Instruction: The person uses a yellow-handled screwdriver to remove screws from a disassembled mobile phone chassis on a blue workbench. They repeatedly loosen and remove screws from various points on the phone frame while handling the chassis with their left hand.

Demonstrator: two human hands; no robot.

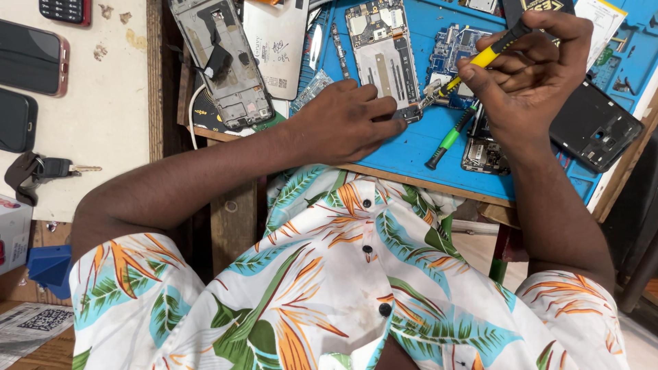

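An opened phone (382, 51) with its circuit board and battery bay exposed lies on a blue work mat (411, 147). My left hand (346, 120) rests flat on the mat, fingertips pressing the phone's lower end. My right hand (531, 72) grips a yellow-and-black screwdriver (483, 56), its tip angled down at the phone's lower right corner.
A green-handled screwdriver (449, 139) lies on the mat near a loose circuit board (452, 41) and a small phone part (483, 154). A black back cover (593, 127) sits at the right. Another stripped phone frame (223, 62) lies at the left, with phones (31, 58) and keys (51, 168) on the pale table.
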